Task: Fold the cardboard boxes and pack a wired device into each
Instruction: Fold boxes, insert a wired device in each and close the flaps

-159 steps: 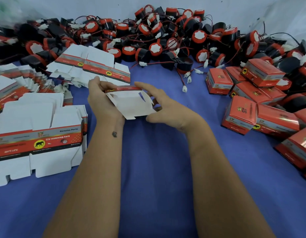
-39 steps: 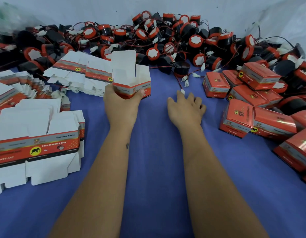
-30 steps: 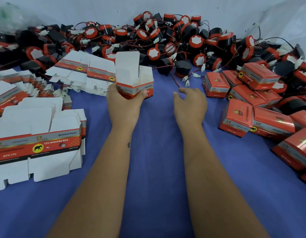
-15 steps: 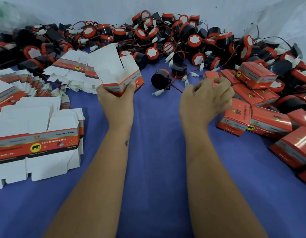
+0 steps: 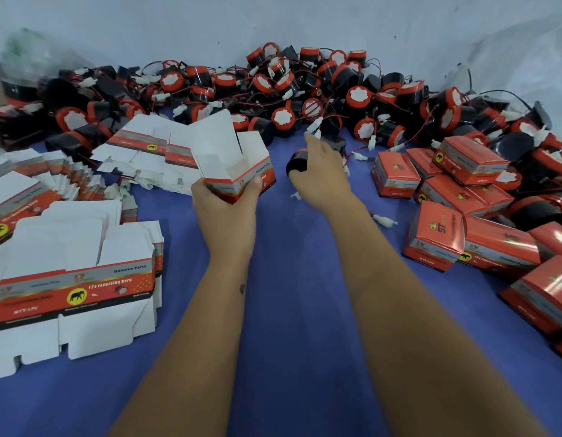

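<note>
Centrally, two bare hands work above a blue cloth [image 5: 282, 310]. One erected box [image 5: 238, 171], its white flaps standing open at the top, is grasped from below by the left hand [image 5: 226, 212], thumb and fingers curled round its red printed wall. One wired device [image 5: 297, 162], black and round, is gripped by the right hand [image 5: 320, 178] just right of the box, apart from it; its red wire trails under the forearm to a white connector [image 5: 383, 220] on the cloth at centre right.

Across the top of the frame lies a heap of loose devices [image 5: 304, 86], black with red-rimmed white faces, too many and too tangled to count. At the right edge lies a pile of closed boxes [image 5: 462, 197], about a dozen visible, some cut off by the frame. On the left, flat box blanks lie in three groups: a near stack [image 5: 74, 279] at lower left, a fanned row [image 5: 37, 181] at the left edge, and a spread [image 5: 141, 152] at upper left just beside the held box.
</note>
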Motion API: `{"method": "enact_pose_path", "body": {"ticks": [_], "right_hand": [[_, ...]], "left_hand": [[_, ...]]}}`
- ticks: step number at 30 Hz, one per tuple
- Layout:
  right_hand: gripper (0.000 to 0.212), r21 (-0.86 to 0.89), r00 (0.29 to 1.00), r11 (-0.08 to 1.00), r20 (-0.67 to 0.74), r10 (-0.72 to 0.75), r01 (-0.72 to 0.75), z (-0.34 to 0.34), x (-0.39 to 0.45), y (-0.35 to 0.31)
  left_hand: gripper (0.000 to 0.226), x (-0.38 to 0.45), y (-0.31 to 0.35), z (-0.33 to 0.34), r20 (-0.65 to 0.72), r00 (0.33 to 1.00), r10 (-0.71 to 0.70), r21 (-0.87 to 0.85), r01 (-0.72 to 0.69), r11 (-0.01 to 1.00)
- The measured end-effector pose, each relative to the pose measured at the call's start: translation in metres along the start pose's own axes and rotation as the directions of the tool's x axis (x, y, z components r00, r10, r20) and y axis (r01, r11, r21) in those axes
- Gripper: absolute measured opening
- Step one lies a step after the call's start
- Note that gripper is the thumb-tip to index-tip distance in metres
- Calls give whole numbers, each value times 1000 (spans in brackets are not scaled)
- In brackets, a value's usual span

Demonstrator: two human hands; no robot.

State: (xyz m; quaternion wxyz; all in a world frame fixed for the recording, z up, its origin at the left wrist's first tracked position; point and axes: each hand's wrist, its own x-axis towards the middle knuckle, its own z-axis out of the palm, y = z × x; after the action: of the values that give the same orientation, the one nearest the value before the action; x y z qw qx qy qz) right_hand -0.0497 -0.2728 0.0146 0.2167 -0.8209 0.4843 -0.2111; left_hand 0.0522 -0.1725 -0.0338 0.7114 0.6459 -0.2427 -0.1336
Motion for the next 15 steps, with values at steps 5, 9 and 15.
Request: {"method": "enact_pose_path", "body": {"ticks": [5,9,15], "right_hand": [[63,-194,999,980,-2,45,-44,10,11,11],[48,-66,973,987,-170,-157,148,22,-17,9],[27,128,975,991,-223,-15,45,34,-54,7]], "left_hand": [[51,0,0,-1,20,1000,1,32,-2,999],[48,-1,0,1,42,999,25,85,-28,996],[55,-3,3,-2,16,999,36,100,-38,994]]}}
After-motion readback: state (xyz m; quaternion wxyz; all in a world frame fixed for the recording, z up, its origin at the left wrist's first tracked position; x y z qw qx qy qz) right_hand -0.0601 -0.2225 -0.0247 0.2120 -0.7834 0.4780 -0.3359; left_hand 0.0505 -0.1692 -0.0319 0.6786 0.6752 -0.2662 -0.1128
